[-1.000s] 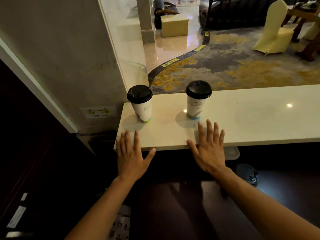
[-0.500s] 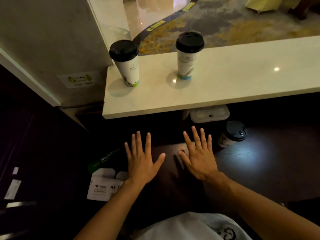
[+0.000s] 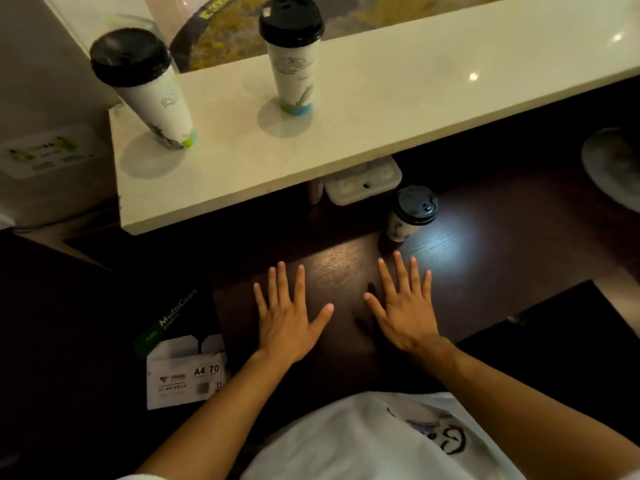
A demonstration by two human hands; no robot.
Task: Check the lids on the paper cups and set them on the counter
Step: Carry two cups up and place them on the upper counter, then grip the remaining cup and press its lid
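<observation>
Dropping both hands off worktop (image 3: 381,109) edge toward lower dark shelf. Left hand (image 3: 287,320) and right hand (image 3: 405,313) splayed flat, grip empty. Two lidded paper cups (image 3: 294,64) stand on worktop; third cup (image 3: 410,213) waits just beyond right fingertips (image 3: 396,254), likely next.

A hotel lounge or cafe service bar; a pale stone counter (image 3: 398,109) above a dark wooden shelf (image 3: 485,258); patterned carpet (image 3: 381,8) beyond; lidded takeaway cups (image 3: 294,57) standing.

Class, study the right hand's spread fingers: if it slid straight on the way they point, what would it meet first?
Most likely the lidded paper cup on the lower dark surface, just beyond the right hand. Depth is hard to judge, so it might just pass beside it.
</observation>
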